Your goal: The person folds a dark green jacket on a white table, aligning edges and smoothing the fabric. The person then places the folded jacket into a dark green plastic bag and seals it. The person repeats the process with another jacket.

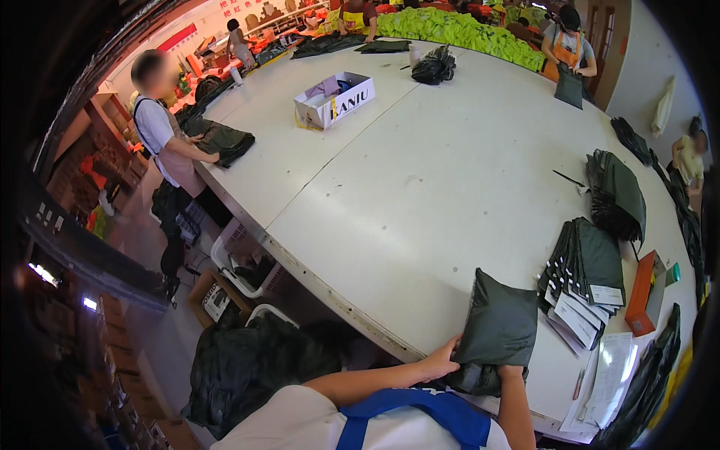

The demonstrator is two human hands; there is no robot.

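A dark, filled plastic mailing bag [496, 319] lies at the table's front edge, before me. At its left edge my left hand [439, 361] is closed, with the bag's near left side between thumb and fingers. My right hand [512, 372] reaches to the near right part of the bag; its fingers are hidden under or inside the plastic. Below the filled part, the bag's near end [478, 379] is crumpled between my hands. What fills the bag is out of sight.
Right of the bag lie a fanned stack of dark mailing bags [592, 259] with white labels, a larger bag bundle [616, 196], an orange box [645, 294] and papers [609, 379]. A white box [334, 101] stands farther off. Co-workers [159, 124] handle bags around the table.
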